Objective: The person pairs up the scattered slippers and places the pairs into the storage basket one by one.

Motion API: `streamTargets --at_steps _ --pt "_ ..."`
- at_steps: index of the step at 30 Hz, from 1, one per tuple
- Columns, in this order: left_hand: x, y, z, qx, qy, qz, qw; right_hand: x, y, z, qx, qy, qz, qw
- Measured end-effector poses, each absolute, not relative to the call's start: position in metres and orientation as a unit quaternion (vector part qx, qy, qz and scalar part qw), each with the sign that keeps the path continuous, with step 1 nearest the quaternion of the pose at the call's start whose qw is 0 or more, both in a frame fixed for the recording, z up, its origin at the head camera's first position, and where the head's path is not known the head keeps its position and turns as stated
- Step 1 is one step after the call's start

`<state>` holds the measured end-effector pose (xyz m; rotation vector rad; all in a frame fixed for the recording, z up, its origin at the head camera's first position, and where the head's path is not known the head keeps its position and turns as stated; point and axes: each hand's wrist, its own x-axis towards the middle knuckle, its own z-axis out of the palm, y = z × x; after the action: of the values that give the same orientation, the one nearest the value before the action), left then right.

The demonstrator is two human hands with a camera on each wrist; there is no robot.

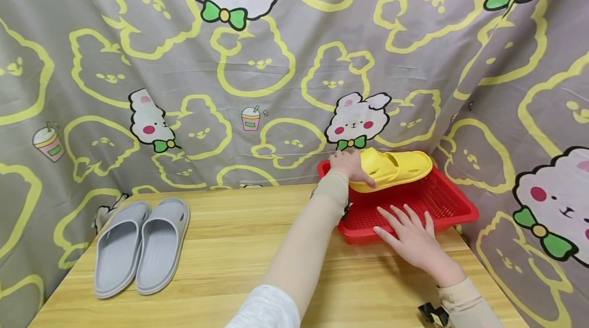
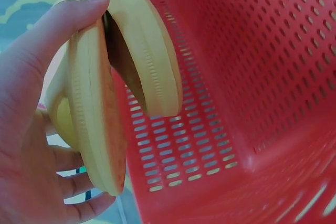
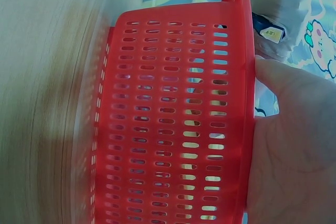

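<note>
In the head view a pair of yellow slippers [image 1: 398,168] is held over the back of a red perforated basket [image 1: 414,218]. My left hand [image 1: 349,165] grips them at one end. The left wrist view shows both yellow slippers [image 2: 149,56] side by side, the thumb across the near one and fingers beneath it. My right hand [image 1: 411,238] is at the basket's near rim with its fingers spread and fairly straight. In the right wrist view the thumb and palm of that hand [image 3: 296,135] lie along the rim [image 3: 242,103].
Two grey slippers [image 1: 138,249] lie side by side on the left of the wooden table [image 1: 230,246]. A patterned curtain [image 1: 285,77] hangs behind the table and along its sides. The basket stands near the table's back right corner.
</note>
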<state>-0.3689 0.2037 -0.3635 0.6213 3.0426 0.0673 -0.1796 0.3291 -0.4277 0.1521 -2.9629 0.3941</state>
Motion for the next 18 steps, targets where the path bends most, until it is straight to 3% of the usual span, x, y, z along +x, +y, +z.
streamTargets --at_steps 18 --pt "-0.367 0.212 -0.376 0.17 0.985 0.008 0.022 -0.182 0.332 -0.432 0.048 -0.987 0.131 0.076"
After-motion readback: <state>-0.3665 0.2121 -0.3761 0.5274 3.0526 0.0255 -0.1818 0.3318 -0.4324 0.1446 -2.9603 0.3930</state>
